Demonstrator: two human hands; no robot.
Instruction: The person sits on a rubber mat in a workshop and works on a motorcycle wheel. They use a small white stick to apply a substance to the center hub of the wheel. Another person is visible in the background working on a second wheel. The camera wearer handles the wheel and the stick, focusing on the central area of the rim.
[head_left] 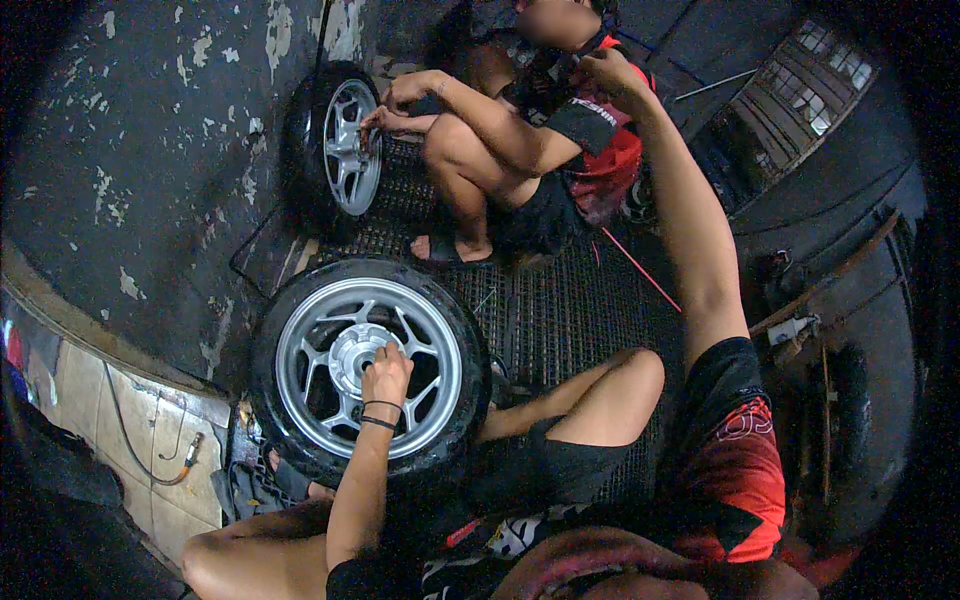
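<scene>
A motorcycle wheel with its tyre [454, 372] lies before me, its silver spoked rim facing up. Over the hub [350, 352] at its middle is my left hand [387, 378], the fingers drawn together and pointing down at the centre hole. Whatever those fingers hold, if anything, is hidden. Two dark bands circle that wrist. My right arm stretches far forward, and my right hand [615, 78] is raised in front of a co-worker's shoulder. Its fingers look curled in, with what they hold, if anything, not visible.
A co-worker [600, 165] squats ahead, hands at a second wheel [352, 150] standing upright against the peeling dark wall. Black grid matting [560, 310] covers the floor. A hose with a metal end [185, 465] lies on pale tiles at left. A thin red rod [645, 272] is at right.
</scene>
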